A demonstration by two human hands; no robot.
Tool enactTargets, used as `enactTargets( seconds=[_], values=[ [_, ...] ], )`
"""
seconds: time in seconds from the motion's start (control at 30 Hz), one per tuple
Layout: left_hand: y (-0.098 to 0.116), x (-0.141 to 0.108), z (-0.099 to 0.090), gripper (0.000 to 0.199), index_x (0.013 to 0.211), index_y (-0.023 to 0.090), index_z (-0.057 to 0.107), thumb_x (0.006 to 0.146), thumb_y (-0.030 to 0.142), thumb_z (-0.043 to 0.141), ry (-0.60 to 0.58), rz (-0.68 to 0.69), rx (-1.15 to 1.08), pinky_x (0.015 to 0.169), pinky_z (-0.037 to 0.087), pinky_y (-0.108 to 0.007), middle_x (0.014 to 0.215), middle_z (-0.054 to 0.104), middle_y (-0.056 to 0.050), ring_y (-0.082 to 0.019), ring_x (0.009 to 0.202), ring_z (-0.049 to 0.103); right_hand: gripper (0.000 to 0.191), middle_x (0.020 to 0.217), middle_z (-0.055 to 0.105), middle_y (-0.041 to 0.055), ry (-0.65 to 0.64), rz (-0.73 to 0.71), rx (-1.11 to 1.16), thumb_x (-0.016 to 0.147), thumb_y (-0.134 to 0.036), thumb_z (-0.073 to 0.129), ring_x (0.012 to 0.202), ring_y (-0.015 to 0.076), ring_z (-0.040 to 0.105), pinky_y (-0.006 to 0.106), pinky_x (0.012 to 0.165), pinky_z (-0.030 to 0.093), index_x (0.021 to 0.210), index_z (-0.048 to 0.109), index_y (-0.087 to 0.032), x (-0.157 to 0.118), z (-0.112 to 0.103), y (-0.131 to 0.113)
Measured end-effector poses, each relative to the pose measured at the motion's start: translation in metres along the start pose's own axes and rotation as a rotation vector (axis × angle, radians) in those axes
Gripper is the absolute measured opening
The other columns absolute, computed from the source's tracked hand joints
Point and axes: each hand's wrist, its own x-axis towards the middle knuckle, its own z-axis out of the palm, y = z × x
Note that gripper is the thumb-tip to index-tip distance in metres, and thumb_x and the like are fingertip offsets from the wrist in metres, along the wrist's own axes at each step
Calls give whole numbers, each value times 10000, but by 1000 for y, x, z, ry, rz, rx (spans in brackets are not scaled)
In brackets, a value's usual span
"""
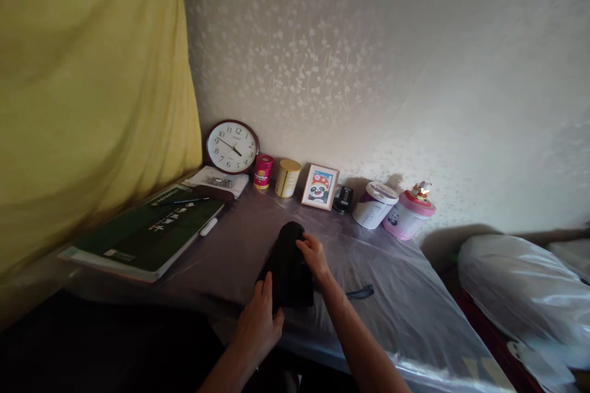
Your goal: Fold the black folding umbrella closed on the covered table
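Note:
A black folded item, soft-looking like cloth, lies on the table in front of me. Its exact kind cannot be made out in the dark. My right hand grips its upper right edge between thumb and fingers. At the lower left edge, my left hand holds the same item, fingers along the side and thumb near the bottom corner. A short dark strap rests on the table, just right of my right forearm.
Along the wall stand a round clock, a pink can, a yellow-lidded can, a framed panda picture, a small black object, a white tub and a pink tub. A large green book lies left.

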Motion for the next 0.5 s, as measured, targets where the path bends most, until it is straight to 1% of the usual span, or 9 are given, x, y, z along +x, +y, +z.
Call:
enactTargets(
  seconds=[0.13, 0.23, 0.3, 0.37, 0.43, 0.5],
  values=[
    [0, 0, -3, 647, 1378, 99, 203, 789, 202, 451, 1, -39, 43, 777, 433, -283, 1305, 375, -193, -208, 948, 596, 417, 654, 561, -6, 9, -39, -64, 722, -266, 569, 545, 112, 529, 185, 412, 421, 1109, 578, -113, 4, 10, -1],
    [-1, 0, -5, 653, 1377, 134, 215, 784, 238, 469, 9, -62, 100, 735, 447, -305, 1303, 358, -196, -217, 900, 614, 412, 661, 586, -8, -4, -56, -102, 728, -268, 579, 496, 101, 539, 191, 419, 423, 1119, 576, -139, 5, 15, -4],
    [-2, 0, -5, 643, 1369, 146, 234, 782, 259, 471, 32, -62, 136, 741, 451, -323, 1338, 311, -203, -230, 910, 613, 416, 668, 595, -5, -26, -46, -109, 737, -265, 576, 435, 91, 532, 203, 412, 423, 1130, 562, -130, 3, 18, -8],
    [-4, 1, -7, 625, 1351, 143, 267, 773, 256, 476, 56, -43, 142, 777, 447, -326, 1375, 263, -200, -235, 962, 597, 395, 672, 599, 1, -71, -45, -91, 764, -261, 541, 411, 90, 533, 214, 411, 435, 1130, 548, -113, 0, 19, -11],
    [-6, 2, -8, 599, 1319, 134, 314, 756, 244, 486, 78, -20, 122, 821, 437, -311, 1413, 214, -185, -234, 1042, 561, 350, 672, 598, 1, -132, -63, -57, 798, -246, 482, 442, 92, 554, 209, 427, 450, 1118, 546, -120, -4, 20, -14],
    [-8, 3, -7, 572, 1290, 127, 346, 745, 236, 483, 86, 8, 93, 860, 423, -293, 1431, 203, -163, -225, 1100, 525, 318, 674, 600, -4, -172, -98, -67, 805, -217, 454, 491, 89, 569, 197, 460, 459, 1095, 559, -142, -7, 21, -15]
  ],
)
